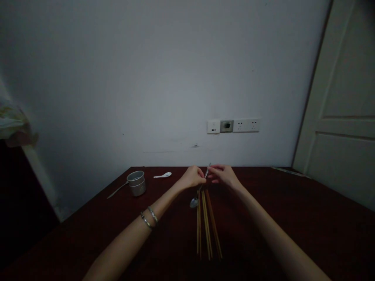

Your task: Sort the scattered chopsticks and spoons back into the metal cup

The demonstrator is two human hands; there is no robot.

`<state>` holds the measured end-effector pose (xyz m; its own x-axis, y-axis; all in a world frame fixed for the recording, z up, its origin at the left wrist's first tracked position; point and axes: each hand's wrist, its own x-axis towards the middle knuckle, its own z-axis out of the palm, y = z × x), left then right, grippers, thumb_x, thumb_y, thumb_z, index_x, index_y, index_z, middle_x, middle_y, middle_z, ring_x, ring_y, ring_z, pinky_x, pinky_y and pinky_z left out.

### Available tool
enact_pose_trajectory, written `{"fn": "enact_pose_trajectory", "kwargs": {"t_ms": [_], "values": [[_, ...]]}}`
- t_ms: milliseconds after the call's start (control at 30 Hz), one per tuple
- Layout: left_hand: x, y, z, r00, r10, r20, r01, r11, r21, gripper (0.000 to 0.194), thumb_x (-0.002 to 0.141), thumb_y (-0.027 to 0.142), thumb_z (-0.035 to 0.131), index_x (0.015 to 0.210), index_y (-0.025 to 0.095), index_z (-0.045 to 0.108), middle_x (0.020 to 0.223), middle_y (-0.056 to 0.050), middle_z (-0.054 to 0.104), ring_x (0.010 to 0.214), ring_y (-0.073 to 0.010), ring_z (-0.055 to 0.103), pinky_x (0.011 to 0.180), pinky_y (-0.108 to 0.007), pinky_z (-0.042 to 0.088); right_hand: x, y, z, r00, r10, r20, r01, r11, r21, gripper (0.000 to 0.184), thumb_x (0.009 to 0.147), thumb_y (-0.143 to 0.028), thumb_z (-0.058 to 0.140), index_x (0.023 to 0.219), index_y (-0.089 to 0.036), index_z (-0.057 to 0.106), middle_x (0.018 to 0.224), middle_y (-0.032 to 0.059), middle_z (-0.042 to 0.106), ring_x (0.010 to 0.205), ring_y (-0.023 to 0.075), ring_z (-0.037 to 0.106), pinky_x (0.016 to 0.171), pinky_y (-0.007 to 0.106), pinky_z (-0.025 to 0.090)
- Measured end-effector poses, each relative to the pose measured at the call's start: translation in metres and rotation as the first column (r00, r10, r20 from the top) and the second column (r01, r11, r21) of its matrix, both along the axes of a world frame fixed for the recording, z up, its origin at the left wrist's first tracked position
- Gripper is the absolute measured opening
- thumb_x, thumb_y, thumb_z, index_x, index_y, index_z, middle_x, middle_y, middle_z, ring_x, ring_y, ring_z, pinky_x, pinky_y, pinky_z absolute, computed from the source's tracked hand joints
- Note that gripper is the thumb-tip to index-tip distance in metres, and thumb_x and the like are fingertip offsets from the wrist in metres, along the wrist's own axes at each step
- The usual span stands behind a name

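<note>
The left hand (193,178) and right hand (225,175) grasp a silver metal spoon (193,202), unreleased. Slender brown wooden chopsticks (206,222) already lie alongside.

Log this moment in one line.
left hand: at metal spoon | right hand: at metal spoon | chopsticks, white spoon: on table

- Wall (164,78): pale grey-white, behind the fingers (217,171).
- Scuff marks (195,146): dark, low on wall, just above fingers.
- Row of wall plates (246,125): above and right of fingers; mostly white, one grey-framed, sockets at right end.
- Tabletop (293,226): dark reddish brown, under fingers, far edge by wall.
- Panelled door (345,93): pale, far right of fingers.
- Dark furniture (20,195): far left of fingers; pale bundle (11,123) on top, too blurred to identify.
- Light: dim, wall brightest above fingers, corners darker.
</note>
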<state>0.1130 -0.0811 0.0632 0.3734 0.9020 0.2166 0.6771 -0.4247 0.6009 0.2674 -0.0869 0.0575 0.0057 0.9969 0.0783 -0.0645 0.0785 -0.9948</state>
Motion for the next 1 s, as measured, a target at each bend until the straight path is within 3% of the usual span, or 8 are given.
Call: {"fn": "enact_pose_trajectory", "kwargs": {"t_ms": [233, 467, 600, 733, 1000], "values": [[0.020, 0.010, -0.024, 0.991, 0.031, 0.129, -0.025, 0.998, -0.049, 0.015, 0.057, 0.015, 0.059, 0.069, 0.010, 0.065, 0.056, -0.002, 0.060, 0.052, -0.0102, 0.053, 0.046, -0.018, 0.036, 0.011, 0.014, -0.011, 0.998, -0.062, 0.010, 0.062, 0.998, -0.016, 0.007, 0.068, -0.014, 0.066, 0.068, -0.011, 0.060, 0.052, 0.0013, 0.062, 0.047, 0.0112, 0.060, 0.037, 0.016, 0.048], [0.010, 0.033, -0.046, 0.938, -0.061, 0.342, 0.122, 0.979, -0.161, 0.023, 0.069, 0.032, 0.058, 0.068, 0.010, 0.061, 0.054, -0.002, 0.059, 0.050, -0.0098, 0.054, 0.048, -0.019, 0.041, 0.022, 0.034, -0.033, 0.999, -0.034, -0.038, 0.030, 0.995, -0.094, 0.005, 0.071, -0.015, 0.063, 0.069, -0.010, 0.062, 0.051, 0.0021, 0.062, 0.044, 0.0083, 0.058, 0.042, 0.016, 0.050], [-0.006, 0.052, -0.055, 0.879, 0.064, 0.472, 0.060, 0.968, -0.245, 0.021, 0.077, 0.026, 0.050, 0.066, 0.010, 0.057, 0.053, -0.001, 0.057, 0.046, -0.0070, 0.052, 0.049, -0.018, 0.042, 0.035, 0.047, -0.052, 0.999, -0.023, -0.027, 0.019, 0.989, -0.150, 0.009, 0.068, -0.017, 0.068, 0.068, -0.010, 0.063, 0.051, 0.0027, 0.062, 0.042, 0.0070, 0.056, 0.043, 0.015, 0.049], [-0.024, 0.065, -0.074, 0.831, 0.232, 0.505, -0.048, 0.935, -0.351, 0.024, 0.082, 0.023, 0.043, 0.065, 0.011, 0.054, 0.050, 0.001, 0.054, 0.041, -0.0053, 0.049, 0.045, -0.017, 0.040, 0.041, 0.055, -0.074, 1.000, 0.004, 0.021, 0.000, 0.976, -0.219, 0.013, 0.066, -0.020, 0.070, 0.065, -0.009, 0.063, 0.049, 0.0038, 0.062, 0.041, 0.0068, 0.055, 0.042, 0.014, 0.049], [-0.037, 0.071, -0.104, 0.824, 0.323, 0.465, -0.093, 0.887, -0.452, 0.021, 0.081, 0.023, 0.040, 0.068, 0.012, 0.053, 0.050, 0.002, 0.053, 0.038, -0.0056, 0.047, 0.040, -0.016, 0.036, 0.036, 0.058, -0.100, 0.995, 0.076, 0.065, -0.053, 0.951, -0.304, 0.012, 0.066, -0.019, 0.069, 0.063, -0.009, 0.063, 0.048, 0.0028, 0.062, 0.040, 0.0065, 0.055, 0.041, 0.013, 0.048]]}}
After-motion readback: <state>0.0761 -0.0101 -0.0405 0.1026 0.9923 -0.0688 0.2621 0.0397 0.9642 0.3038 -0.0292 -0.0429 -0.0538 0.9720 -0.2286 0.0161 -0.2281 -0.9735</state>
